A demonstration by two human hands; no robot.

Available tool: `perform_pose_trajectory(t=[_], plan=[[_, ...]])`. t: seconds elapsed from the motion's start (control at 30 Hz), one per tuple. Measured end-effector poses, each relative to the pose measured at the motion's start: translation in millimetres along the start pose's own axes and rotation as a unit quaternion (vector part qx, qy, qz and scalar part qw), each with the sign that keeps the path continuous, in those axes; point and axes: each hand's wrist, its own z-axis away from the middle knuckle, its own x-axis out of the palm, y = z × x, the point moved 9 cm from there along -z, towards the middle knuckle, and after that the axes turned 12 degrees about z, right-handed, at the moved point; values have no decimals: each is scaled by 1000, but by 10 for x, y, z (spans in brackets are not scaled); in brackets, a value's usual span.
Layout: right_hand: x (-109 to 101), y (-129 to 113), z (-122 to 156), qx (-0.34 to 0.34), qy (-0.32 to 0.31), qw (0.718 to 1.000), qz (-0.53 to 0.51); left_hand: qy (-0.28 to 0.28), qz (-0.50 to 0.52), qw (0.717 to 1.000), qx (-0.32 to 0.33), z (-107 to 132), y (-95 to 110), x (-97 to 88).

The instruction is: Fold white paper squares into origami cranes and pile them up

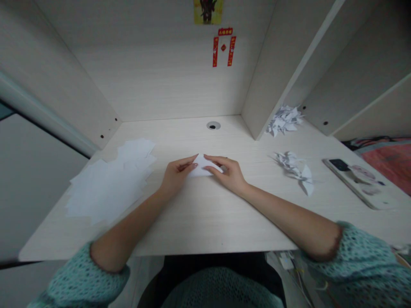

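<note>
Well left of the cable hole (213,125) lies a spread of white sheets (105,184). In front of the hole, the left hand (175,175) and right hand (229,173) each seemingly pinch an edge of the folded paper (201,167). Right of the hole lie paper cranes (295,171), then a phone (356,182).

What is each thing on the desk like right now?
small paper: folded to a point, pressed flat
left hand: fingers pressing the small paper
right hand: fingers pressing the small paper
loose sheets: unfolded, spread messily
folded shapes: heaped, untouched
phone: lying flat, untouched
</note>
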Motion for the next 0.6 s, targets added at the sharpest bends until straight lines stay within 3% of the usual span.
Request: perform_pose_trajectory(t=[0.6], plan=[[40, -2, 8, 4, -22, 1000, -6, 39, -19, 999, -8, 58, 77, -18]])
